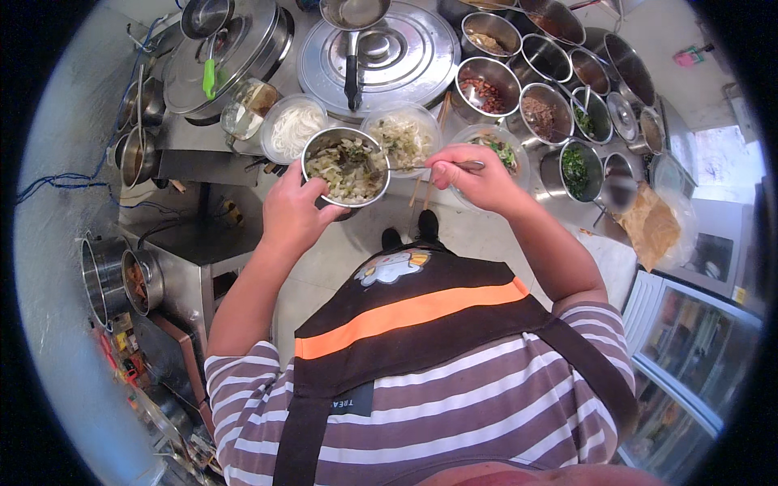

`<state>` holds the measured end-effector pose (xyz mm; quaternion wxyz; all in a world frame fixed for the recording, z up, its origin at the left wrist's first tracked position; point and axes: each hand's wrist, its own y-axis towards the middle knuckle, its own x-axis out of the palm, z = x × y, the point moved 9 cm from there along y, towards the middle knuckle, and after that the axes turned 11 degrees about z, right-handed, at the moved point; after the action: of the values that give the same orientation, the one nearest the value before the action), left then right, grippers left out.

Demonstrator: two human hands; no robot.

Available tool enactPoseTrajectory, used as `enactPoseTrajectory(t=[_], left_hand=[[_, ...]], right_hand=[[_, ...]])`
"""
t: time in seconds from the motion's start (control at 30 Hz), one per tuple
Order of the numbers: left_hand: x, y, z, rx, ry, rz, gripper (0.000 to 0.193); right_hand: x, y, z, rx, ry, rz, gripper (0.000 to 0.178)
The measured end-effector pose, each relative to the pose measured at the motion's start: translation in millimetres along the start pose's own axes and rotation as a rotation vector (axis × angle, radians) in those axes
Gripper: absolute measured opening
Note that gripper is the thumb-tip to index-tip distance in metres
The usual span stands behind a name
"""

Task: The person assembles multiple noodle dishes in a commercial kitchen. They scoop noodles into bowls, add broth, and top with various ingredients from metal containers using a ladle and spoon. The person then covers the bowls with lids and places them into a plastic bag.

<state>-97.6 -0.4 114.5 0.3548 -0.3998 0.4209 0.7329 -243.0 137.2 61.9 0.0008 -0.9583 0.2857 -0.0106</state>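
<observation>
My left hand (293,206) grips the rim of a round metal container (344,132) full of chopped pale-green vegetables (348,172), tipped a little toward me. In my right hand (478,174) is the handle of a metal spoon (409,168), whose bowl end is sunk in the vegetables. Just beyond the container stand a clear plastic bowl of white noodles (298,128) and another clear bowl of noodles topped with chopped vegetables (402,136). Beside my right hand sits a third clear bowl with mixed greens (496,151), partly covered by that hand.
Metal pots with toppings crowd the right side, among them peanuts (480,93), minced meat (541,116) and chopped green herbs (574,168). A large lidded pot (375,49) with a strainer ladle (354,12) on it stands at the back. A glass jar (250,111) is at the left.
</observation>
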Motion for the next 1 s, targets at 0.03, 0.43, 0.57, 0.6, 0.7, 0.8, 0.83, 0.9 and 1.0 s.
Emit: enactPoseTrajectory(t=[0.03,0.43,0.57,0.6,0.7,0.8,0.83,0.9,1.0], left_hand=[[-1.6,-0.7,-1.0,0.002,0.011,0.011,0.031],[-10.0,-7.5,-12.3,-0.085,0.069,-0.005,0.03],[-30.9,-15.9,-23.0,-0.026,-0.021,0.05,0.03],[-32.2,-19.7,-27.5,-0.062,-0.033,0.052,0.029],[-45.0,-20.8,-31.2,-0.006,-0.01,0.043,0.029],[-56.4,-21.3,-38.5,-0.017,-0.037,0.027,0.03],[-61.0,-20.3,-37.5,-0.012,-0.036,0.016,0.031],[-72.8,-20.7,-38.5,0.017,-0.04,0.02,0.03],[-74.1,-21.0,-38.7,0.03,-0.03,0.049,0.03]], right_hand=[[-3.6,0.8,-7.3,-0.045,-0.044,0.019,0.016],[-27.2,4.1,35.5,0.123,-0.098,0.293,0.018],[-5.4,-1.1,10.5,0.11,-0.036,0.256,0.019],[-6.8,-5.0,4.6,0.115,0.004,0.279,0.019],[12.3,6.7,-17.8,0.104,0.111,0.271,0.02],[48.1,15.2,-35.9,0.062,0.15,0.151,0.02],[60.0,16.5,-42.8,0.038,0.146,0.108,0.02],[88.6,22.0,-40.4,0.081,0.151,0.059,0.02],[95.8,25.1,-33.4,0.106,0.092,0.023,0.02]])
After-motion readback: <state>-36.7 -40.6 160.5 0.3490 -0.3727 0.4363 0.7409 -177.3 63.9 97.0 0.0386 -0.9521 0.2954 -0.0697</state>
